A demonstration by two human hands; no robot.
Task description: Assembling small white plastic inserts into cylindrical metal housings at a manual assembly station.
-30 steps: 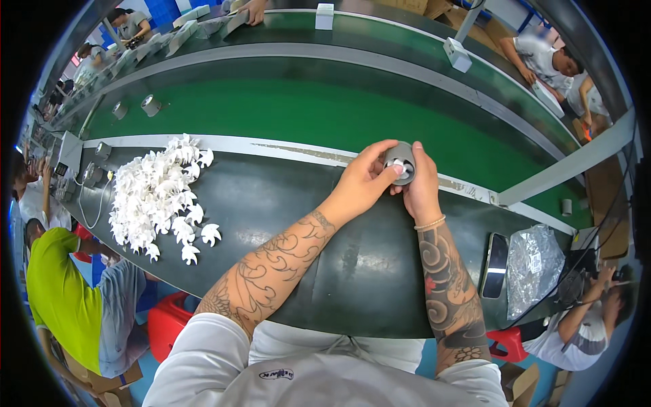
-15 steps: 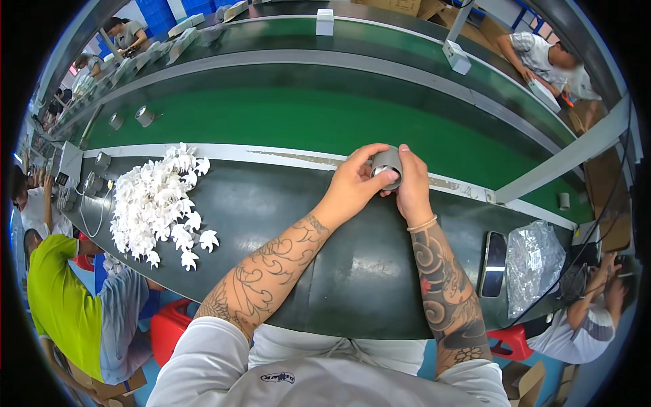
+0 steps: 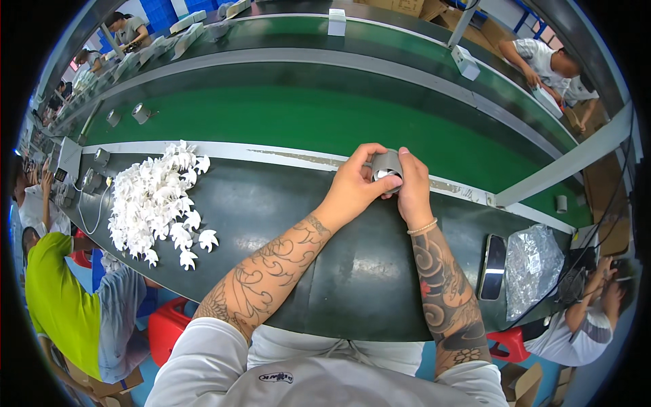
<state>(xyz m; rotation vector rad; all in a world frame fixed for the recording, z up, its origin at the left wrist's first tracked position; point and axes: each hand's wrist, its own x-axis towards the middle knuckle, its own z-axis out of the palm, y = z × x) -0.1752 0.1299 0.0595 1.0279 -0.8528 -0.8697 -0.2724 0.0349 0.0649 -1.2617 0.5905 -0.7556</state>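
Over the table's far edge, a grey, hollow cylindrical housing (image 3: 386, 161) is gripped between both hands, its open end tilted toward me. My left hand (image 3: 356, 182) closes round its left side, the thumb pressed at the lower rim of the opening. On the other side, my right hand (image 3: 413, 183) wraps it with fingers together. Something pale shows inside the opening, partly covered by the thumb. To the left on the dark table (image 3: 271, 203) lies a heap of small white winged plastic pieces (image 3: 152, 203), apart from both hands.
Beyond the white table edge runs a green conveyor (image 3: 271, 108) with similar grey housings (image 3: 141, 113) at left. White boxes (image 3: 337, 22) stand on a farther line. A phone (image 3: 493, 266) and clear plastic bag (image 3: 534, 261) lie at right. A slanted post (image 3: 569, 159) rises there. Co-workers sit around.
My left thumb has shifted slightly over the opening, and the housing is turned a little in my hands. Boxes on the far line have moved right.
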